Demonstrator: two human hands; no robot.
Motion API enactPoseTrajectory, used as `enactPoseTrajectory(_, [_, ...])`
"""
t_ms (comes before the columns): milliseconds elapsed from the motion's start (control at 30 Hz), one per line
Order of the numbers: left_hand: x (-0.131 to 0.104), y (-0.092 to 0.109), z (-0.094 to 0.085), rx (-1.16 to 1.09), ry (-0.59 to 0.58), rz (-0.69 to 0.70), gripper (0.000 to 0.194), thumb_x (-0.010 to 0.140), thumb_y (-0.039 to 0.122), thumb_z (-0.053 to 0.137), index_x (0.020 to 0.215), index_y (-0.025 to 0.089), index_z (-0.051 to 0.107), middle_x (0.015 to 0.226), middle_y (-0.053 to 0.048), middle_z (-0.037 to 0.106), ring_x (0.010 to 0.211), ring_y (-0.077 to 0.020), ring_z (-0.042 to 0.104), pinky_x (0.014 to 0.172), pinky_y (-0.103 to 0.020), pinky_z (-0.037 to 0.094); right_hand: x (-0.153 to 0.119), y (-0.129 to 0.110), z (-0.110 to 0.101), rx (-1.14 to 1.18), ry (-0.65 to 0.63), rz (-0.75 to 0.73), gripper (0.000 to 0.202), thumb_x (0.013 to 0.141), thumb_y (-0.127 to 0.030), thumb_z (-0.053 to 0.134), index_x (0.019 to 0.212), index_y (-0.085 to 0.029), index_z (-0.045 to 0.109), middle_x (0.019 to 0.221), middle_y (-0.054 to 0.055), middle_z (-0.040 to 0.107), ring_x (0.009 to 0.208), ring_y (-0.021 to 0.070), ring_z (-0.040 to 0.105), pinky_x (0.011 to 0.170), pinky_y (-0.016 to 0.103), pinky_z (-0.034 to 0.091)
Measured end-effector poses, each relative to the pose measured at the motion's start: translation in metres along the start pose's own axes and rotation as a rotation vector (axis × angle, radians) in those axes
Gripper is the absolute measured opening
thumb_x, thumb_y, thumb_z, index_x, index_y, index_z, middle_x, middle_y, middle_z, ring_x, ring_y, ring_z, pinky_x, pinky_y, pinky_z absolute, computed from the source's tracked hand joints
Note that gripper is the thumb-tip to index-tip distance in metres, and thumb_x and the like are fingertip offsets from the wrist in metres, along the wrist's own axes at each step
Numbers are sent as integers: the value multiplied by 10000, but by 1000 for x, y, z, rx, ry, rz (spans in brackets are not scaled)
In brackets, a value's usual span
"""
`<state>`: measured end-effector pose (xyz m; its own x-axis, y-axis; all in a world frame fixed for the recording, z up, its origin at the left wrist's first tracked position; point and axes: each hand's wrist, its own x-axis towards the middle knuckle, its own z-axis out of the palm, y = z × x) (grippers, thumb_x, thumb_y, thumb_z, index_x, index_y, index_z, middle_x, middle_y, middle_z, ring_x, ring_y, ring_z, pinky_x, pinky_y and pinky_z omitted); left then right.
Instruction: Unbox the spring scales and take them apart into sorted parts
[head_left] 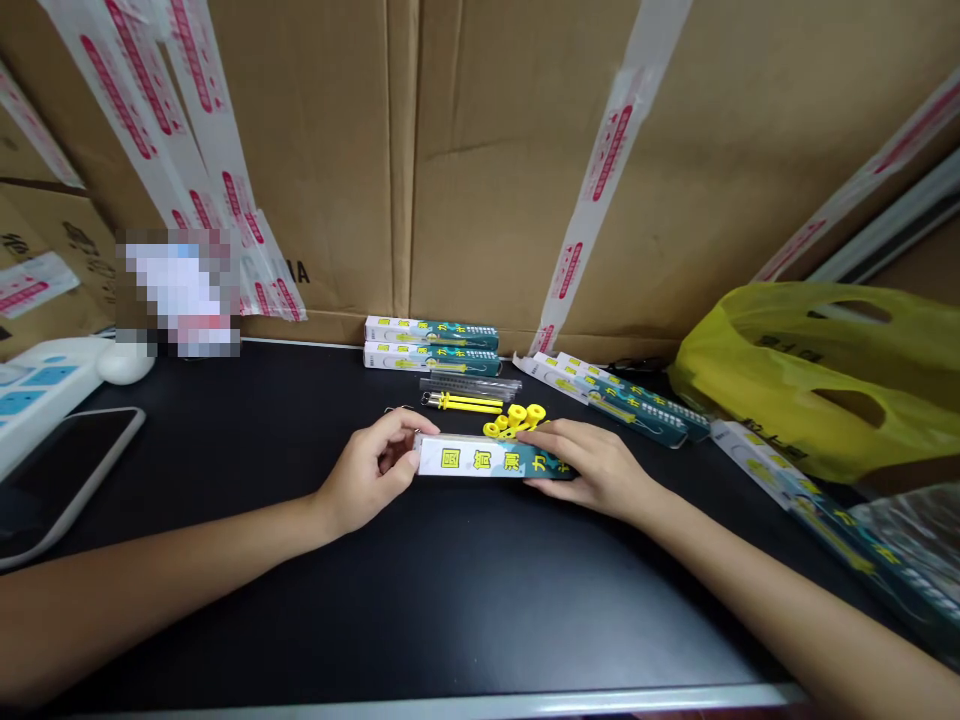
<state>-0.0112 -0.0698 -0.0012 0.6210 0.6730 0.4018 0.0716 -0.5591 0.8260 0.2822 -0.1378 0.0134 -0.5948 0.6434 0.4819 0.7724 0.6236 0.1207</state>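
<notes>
A long, narrow printed box (480,456), white at its left and teal at its right, lies crosswise between my hands above the black table (465,600). My left hand (381,455) pinches its left end between thumb and fingers. Around its right end are the fingers of my right hand (592,462), covering part of the print. Just behind the box are yellow plastic caps (517,418), two yellow rods with metal hooks (465,402) and clear plastic tubes (471,386).
Two similar boxes (431,345) are stacked at the back; more boxes (611,395) lie to their right. A yellow plastic bag (765,370) stands at the right. On the left are a phone (64,480) and a white power strip (45,385). Taped cardboard (487,180) walls the back.
</notes>
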Motion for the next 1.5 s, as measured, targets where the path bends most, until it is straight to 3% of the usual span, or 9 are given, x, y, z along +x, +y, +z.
enactPoseTrajectory(333, [3, 7, 4, 106, -66, 25, 278, 731, 113, 475, 1003, 163, 501, 779, 15, 599, 552, -61, 456, 488, -167, 344, -3, 10, -14, -111, -76, -86, 390, 888, -389, 529, 1200, -160, 573, 1002, 120, 678, 847, 213, 643, 698, 322, 521])
enactPoseTrajectory(667, [1, 6, 2, 148, -133, 104, 388, 720, 37, 377, 1057, 189, 496, 886, 12, 619, 679, -90, 551, 604, -206, 414, -6, 20, -20, -6, -124, -24, 390, 885, -336, 557, 1243, -185, 533, 1106, 118, 636, 946, 230, 605, 775, 357, 499])
enactPoseTrajectory(767, [2, 6, 3, 194, -83, 214, 427, 716, 17, 387, 1085, 198, 505, 999, -13, 596, 857, -125, 572, 744, -247, 454, -5, 20, -20, 77, -116, 12, 386, 878, -304, 570, 1246, -198, 517, 1130, 114, 622, 982, 225, 602, 809, 352, 504])
enactPoseTrajectory(867, [3, 7, 4, 294, 80, 322, 415, 727, -8, 429, 1078, 201, 505, 1075, -39, 543, 1024, -167, 524, 883, -319, 438, -3, 19, -21, 163, -122, 51, 396, 864, -282, 591, 1241, -200, 505, 1139, 112, 611, 1009, 216, 598, 838, 335, 507])
enactPoseTrajectory(933, [3, 7, 5, 358, 177, 383, 381, 739, -13, 469, 1051, 203, 505, 1067, -41, 519, 1027, -171, 509, 892, -337, 433, -2, 18, -22, 197, -124, 71, 403, 854, -280, 603, 1236, -199, 500, 1126, 111, 613, 999, 212, 602, 836, 331, 510])
enactPoseTrajectory(1033, [1, 8, 5, 419, 221, 434, 331, 758, 4, 517, 1020, 204, 498, 1013, -31, 515, 977, -163, 509, 858, -335, 430, -2, 17, -23, 219, -120, 94, 405, 847, -283, 607, 1228, -199, 498, 1088, 109, 622, 956, 212, 613, 808, 331, 518])
enactPoseTrajectory(1267, [2, 13, 1, 335, 73, 359, 61, 832, 150, 474, 836, 181, 526, 861, -14, 550, 863, -165, 498, 822, -351, 368, -2, 18, -27, 193, -132, 111, 390, 843, -284, 604, 1211, -190, 516, 1043, 102, 637, 908, 206, 628, 778, 319, 518])
enactPoseTrajectory(1400, [3, 15, 0, 344, -1, 330, 260, 918, 149, 372, 770, 187, 582, 812, 1, 579, 850, -146, 506, 861, -342, 333, -2, 19, -30, 176, -110, 117, 401, 835, -286, 612, 1215, -203, 514, 1051, 90, 649, 914, 203, 638, 791, 315, 517])
enactPoseTrajectory(1500, [4, 15, 1, 318, 25, 281, 225, 933, 161, 378, 790, 174, 552, 819, 0, 593, 832, -137, 518, 849, -320, 356, -2, 19, -32, 173, -110, 118, 408, 833, -286, 617, 1220, -210, 512, 1058, 86, 651, 917, 202, 639, 795, 315, 516])
